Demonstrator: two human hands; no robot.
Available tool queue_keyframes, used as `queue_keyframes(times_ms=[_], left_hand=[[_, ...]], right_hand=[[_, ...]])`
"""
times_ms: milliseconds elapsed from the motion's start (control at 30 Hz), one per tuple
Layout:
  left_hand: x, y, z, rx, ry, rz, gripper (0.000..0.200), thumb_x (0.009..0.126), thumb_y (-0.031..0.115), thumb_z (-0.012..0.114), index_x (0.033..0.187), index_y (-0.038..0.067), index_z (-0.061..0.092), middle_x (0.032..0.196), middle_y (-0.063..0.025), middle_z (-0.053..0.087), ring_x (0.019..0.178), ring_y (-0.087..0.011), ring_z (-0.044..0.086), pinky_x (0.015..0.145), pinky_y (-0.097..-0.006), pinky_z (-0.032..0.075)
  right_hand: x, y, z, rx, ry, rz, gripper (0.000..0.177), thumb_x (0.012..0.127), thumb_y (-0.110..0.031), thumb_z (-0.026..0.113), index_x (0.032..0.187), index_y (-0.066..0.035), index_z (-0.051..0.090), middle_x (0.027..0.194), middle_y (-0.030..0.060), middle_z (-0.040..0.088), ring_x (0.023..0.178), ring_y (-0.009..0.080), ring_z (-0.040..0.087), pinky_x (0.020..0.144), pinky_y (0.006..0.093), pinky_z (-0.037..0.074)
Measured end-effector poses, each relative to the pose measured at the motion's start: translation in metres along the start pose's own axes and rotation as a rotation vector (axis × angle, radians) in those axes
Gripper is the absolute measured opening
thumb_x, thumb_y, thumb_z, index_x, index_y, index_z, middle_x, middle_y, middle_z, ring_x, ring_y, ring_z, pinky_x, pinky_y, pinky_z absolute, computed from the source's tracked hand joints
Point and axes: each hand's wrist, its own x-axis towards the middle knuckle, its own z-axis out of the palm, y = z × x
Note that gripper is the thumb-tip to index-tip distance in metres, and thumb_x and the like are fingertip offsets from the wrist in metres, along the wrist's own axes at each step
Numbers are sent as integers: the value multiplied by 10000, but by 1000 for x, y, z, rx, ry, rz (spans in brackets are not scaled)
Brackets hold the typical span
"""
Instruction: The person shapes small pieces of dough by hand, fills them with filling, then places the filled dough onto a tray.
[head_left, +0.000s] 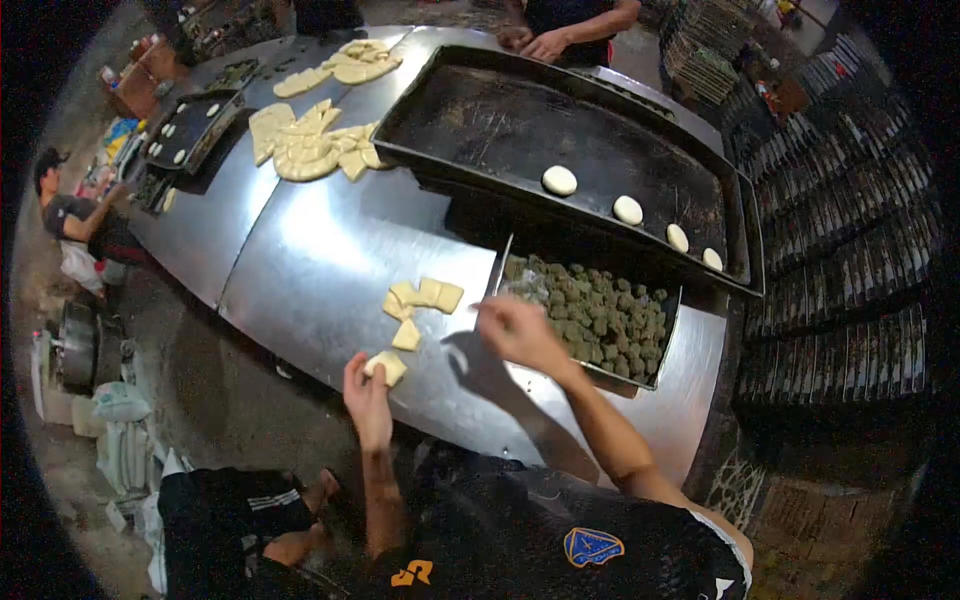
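Observation:
My left hand (370, 397) holds a pale piece of dough (385, 368) between thumb and fingers, low over the front edge of the metal table (310, 300). Just beyond it lie a single cut dough piece (406, 335) and a small cluster of dough pieces (430, 294). To the right, my right hand (515, 328) hovers above the table beside a tray of greenish-brown balls (610, 320). Its fingers are curled together; whether anything is between them is too small to make out. Behind that tray, a large black baking tray (480, 120) bears several round white dough discs (627, 210).
A big pile of cut dough (310, 145) lies farther back on the table, with more dough (365, 62) behind. A smaller black tray (190, 130) is at the left. A co-worker's hands (545, 44) are beyond the large tray. Stacked trays (840, 270) stand at the right.

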Motion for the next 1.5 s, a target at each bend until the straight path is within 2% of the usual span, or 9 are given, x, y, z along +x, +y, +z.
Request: queue_keyframes(times_ms=[67,167,333,467,500,633,867,1000,1500], left_hand=[[-18,20,26,-155,-143,-50,402,930,74,592,1283,-31,431,1173,-130,534,1026,-188,564,851,-294,484],[-24,23,33,-172,-275,-13,298,927,54,579,1204,-13,494,1129,-127,564,1003,-191,583,843,-306,505],[-13,52,-17,-272,187,160,313,947,70,558,1237,-2,465,1171,-122,545,1047,-220,570,881,-335,494],[-41,57,-4,-343,-125,96,365,921,70,606,1246,1,455,1186,-107,527,1091,-210,547,917,-342,477],[-44,48,0,-372,-167,53,375,905,30,603,1251,32,460,1205,-81,522,1106,-190,535,951,-334,454],[-62,27,24,-284,-258,-34,381,877,-30,622,1237,-16,496,1059,-66,585,938,-132,594,767,-236,514],[-64,-12,39,172,-578,-189,361,876,114,682,1204,9,575,992,-18,623,862,-88,575,733,-224,472],[-52,-20,44,-16,-446,-233,330,855,254,733,1077,26,644,845,12,597,667,-30,471,529,-196,353],[-47,-24,140,-158,-597,-476,450,1003,337,478,1238,-44,519,1123,-113,617,1031,-185,609,926,-314,490]], right_hand=[[-30,11,53,114,-65,-211,332,893,-177,646,1168,4,601,984,128,667,843,228,634,760,319,512],[-48,-1,64,756,-444,404,366,933,-237,628,1164,42,574,907,61,643,785,136,597,725,277,504],[-52,8,64,428,-379,327,307,915,-247,642,1075,14,619,882,68,660,750,109,597,664,272,503],[-23,-25,63,479,-367,243,471,911,-328,638,1164,66,589,964,158,668,892,179,641,750,310,512],[-19,-11,77,-28,-160,40,571,925,-415,595,1196,88,569,1008,180,659,933,214,641,780,338,513],[-52,-19,67,576,-367,240,436,936,-338,587,1149,42,609,935,91,669,763,139,577,680,270,471],[-98,-17,8,100,-204,18,258,879,-156,679,1082,0,648,968,83,676,859,136,626,735,294,504],[-83,35,-66,-477,166,115,233,810,-192,719,952,-7,711,961,213,624,893,352,589,786,441,483],[-91,27,-62,-145,241,-14,282,794,-212,756,996,-30,680,1041,112,552,981,255,545,834,368,456]])
